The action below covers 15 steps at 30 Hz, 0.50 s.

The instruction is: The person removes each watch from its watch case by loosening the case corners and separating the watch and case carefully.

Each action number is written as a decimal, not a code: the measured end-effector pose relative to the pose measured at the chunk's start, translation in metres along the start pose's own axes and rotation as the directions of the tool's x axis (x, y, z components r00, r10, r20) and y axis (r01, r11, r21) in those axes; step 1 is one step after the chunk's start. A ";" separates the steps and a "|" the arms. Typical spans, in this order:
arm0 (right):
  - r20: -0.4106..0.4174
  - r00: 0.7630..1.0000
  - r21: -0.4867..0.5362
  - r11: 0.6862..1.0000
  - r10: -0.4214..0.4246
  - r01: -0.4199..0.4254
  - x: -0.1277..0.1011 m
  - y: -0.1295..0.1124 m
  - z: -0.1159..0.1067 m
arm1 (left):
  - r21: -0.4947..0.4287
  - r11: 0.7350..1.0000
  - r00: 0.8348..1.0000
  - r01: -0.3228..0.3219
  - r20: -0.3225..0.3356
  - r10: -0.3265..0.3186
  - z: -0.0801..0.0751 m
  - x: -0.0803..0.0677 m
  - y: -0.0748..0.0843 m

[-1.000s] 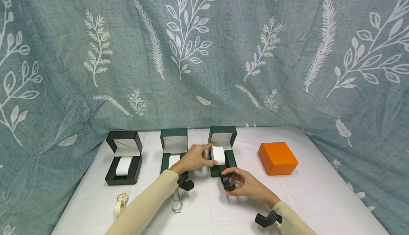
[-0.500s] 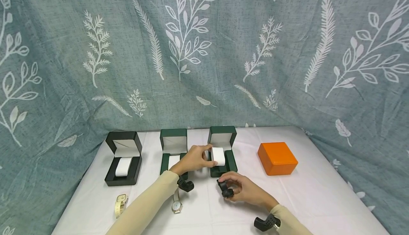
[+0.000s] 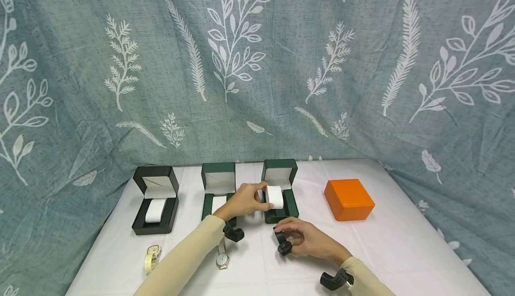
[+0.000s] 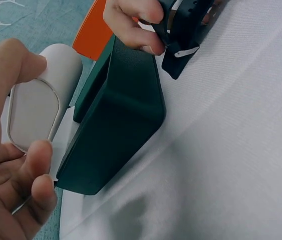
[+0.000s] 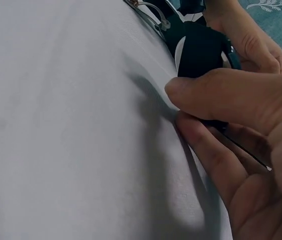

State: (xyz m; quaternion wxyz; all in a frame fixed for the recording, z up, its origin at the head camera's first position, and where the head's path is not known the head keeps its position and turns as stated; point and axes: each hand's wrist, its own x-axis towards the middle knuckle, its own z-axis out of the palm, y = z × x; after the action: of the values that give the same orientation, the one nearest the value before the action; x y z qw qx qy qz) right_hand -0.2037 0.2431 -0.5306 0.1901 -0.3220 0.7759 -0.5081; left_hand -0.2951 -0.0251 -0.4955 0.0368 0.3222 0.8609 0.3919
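In the head view my left hand (image 3: 244,198) pinches a white watch cushion (image 3: 275,197) between thumb and fingers, over the base of the right-hand green watch box (image 3: 280,171). That box stands with its lid up. The left wrist view shows the cushion's flat oval end (image 4: 33,112) with the thumb above it. Just in front of the box, my right hand (image 3: 310,238) grips a black wristwatch (image 3: 284,247), its dial facing up toward me. In the left wrist view its dark strap (image 4: 176,62) hangs beside the box; in the right wrist view the thumb partly covers the watch (image 5: 201,52).
Another green box (image 3: 219,173) and a black box (image 3: 157,184), both with lids raised, hold white cushions. A closed orange box (image 3: 350,199) stands to the right. A gold-coloured watch (image 3: 151,259) and a pale-strapped watch (image 3: 222,260) lie in front, near my left sleeve.
My right hand has come slightly toward me, away from the green box, and turned the black wristwatch so its dial shows. The left hand keeps its hold on the cushion.
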 end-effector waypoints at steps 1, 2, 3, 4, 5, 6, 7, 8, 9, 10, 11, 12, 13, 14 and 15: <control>0.001 1.000 -0.010 1.000 -0.002 0.002 0.000 0.000 0.000 | -0.001 1.000 1.000 0.001 0.000 -0.001 0.000 0.000 0.000; 0.001 1.000 -0.021 1.000 -0.004 0.004 0.000 0.000 -0.001 | -0.001 1.000 1.000 0.001 0.000 -0.001 0.000 0.000 0.000; 0.004 1.000 -0.031 0.999 -0.008 0.008 0.000 0.000 -0.001 | 0.000 1.000 1.000 0.000 0.000 0.000 0.000 0.000 0.000; 0.009 1.000 -0.046 0.999 -0.016 0.016 0.000 0.001 -0.001 | 0.001 1.000 1.000 0.000 0.000 0.000 0.000 0.000 0.000; 0.013 1.000 -0.063 0.998 -0.025 0.026 0.000 0.001 -0.001 | 0.002 1.000 1.000 0.000 0.000 0.000 0.000 0.000 0.000; 0.018 0.999 -0.079 0.996 -0.036 0.037 0.000 0.001 -0.002 | 0.003 1.000 1.000 0.002 0.000 -0.002 0.000 0.000 0.000; 0.023 0.999 -0.094 0.994 -0.045 0.047 0.000 0.001 -0.002 | 0.003 1.000 1.000 0.003 0.000 -0.003 0.000 0.000 0.000; 0.029 0.998 -0.107 0.993 -0.055 0.057 0.000 0.001 -0.003 | 0.004 1.000 1.000 0.004 0.001 -0.004 0.000 0.000 0.000; 0.035 0.997 -0.118 0.991 -0.062 0.066 0.000 0.001 -0.003 | 0.005 1.000 1.000 0.006 0.001 -0.006 0.000 0.000 0.000; 0.040 0.997 -0.131 0.989 -0.069 0.073 0.000 0.002 -0.004 | 0.005 1.000 1.000 0.007 0.001 -0.007 0.000 0.000 0.000; 0.045 0.996 -0.139 0.987 -0.072 0.077 0.000 0.002 -0.004 | 0.005 1.000 1.000 0.007 0.001 -0.007 0.000 0.000 -0.001; 0.050 0.996 -0.145 0.986 -0.073 0.080 0.000 0.002 -0.005 | 0.006 1.000 1.000 0.008 0.000 -0.008 0.000 0.000 -0.001; 0.056 0.996 -0.152 0.985 -0.074 0.082 0.000 0.002 -0.005 | 0.005 1.000 1.000 0.009 0.001 -0.009 0.000 0.000 -0.001; 0.061 0.995 -0.158 0.984 -0.075 0.084 0.000 0.002 -0.005 | 0.005 1.000 1.000 0.009 0.002 -0.009 0.000 0.000 -0.001; 0.065 0.995 -0.168 0.982 -0.078 0.088 0.000 0.002 -0.006 | 0.006 1.000 1.000 0.009 0.002 -0.009 0.000 0.000 -0.001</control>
State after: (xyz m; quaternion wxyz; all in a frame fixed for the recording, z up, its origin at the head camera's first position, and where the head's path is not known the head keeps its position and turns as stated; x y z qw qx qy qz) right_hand -0.2076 0.2478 -0.5298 0.1633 -0.3838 0.7965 -0.4377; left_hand -0.2953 -0.0256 -0.4957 0.0383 0.3188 0.8635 0.3889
